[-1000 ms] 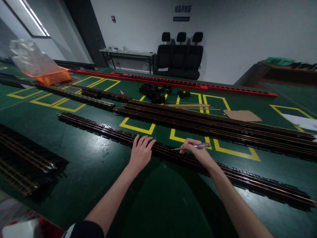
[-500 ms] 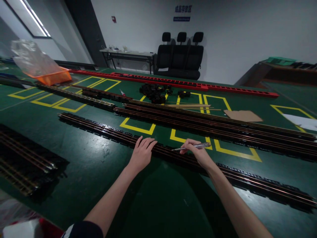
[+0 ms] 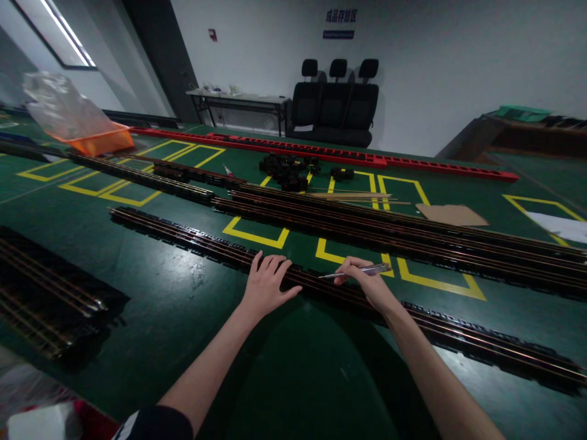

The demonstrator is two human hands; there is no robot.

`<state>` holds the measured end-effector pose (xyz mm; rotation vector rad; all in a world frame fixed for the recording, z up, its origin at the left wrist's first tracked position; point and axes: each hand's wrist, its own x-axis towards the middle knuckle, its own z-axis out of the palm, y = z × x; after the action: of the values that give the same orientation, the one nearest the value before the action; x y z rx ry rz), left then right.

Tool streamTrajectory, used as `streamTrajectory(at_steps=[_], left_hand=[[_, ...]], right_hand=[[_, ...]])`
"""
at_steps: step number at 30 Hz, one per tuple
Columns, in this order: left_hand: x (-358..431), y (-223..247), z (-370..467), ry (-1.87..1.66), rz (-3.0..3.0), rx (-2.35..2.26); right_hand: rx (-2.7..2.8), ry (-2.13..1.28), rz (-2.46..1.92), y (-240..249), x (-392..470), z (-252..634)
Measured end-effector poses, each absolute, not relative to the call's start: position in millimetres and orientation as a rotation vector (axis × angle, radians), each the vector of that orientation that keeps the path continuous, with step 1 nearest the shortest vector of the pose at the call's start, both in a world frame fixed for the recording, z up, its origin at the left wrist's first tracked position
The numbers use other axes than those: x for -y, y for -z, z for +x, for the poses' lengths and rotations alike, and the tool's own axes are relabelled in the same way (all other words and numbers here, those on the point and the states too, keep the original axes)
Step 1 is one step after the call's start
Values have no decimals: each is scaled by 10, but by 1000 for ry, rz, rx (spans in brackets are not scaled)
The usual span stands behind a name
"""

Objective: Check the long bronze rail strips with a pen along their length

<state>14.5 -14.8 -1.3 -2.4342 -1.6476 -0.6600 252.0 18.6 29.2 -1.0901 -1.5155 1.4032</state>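
Observation:
A long dark rail assembly point(image 3: 183, 237) with copper-coloured strips runs diagonally across the green table. My left hand point(image 3: 267, 284) rests on its middle part, palm down, fingers spread and thumb stretched out to the right. To the right, my right hand point(image 3: 360, 278) grips a slim silver pen-like tool point(image 3: 378, 268). The tool's thin tip points left and lies over the rail, a short way from my left thumb.
More dark rails point(image 3: 389, 229) lie behind, and a stack of rails point(image 3: 50, 287) is at the left. Farther back are black parts point(image 3: 284, 171), a cardboard piece point(image 3: 452, 214), an orange basket point(image 3: 103, 140) with clear plastic, and a long red rack point(image 3: 449, 166).
My left thumb has swung out to the right, away from the fingers, which stay on the rail. My right hand and the tool have hardly moved.

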Motion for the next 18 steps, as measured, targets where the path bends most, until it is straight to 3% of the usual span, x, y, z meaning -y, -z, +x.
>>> streamTrajectory(at_steps=[18], left_hand=[[157,19,170,657,-2368,1652]], right_hand=[[1552,-1398,-1108,-422,-149,2501]])
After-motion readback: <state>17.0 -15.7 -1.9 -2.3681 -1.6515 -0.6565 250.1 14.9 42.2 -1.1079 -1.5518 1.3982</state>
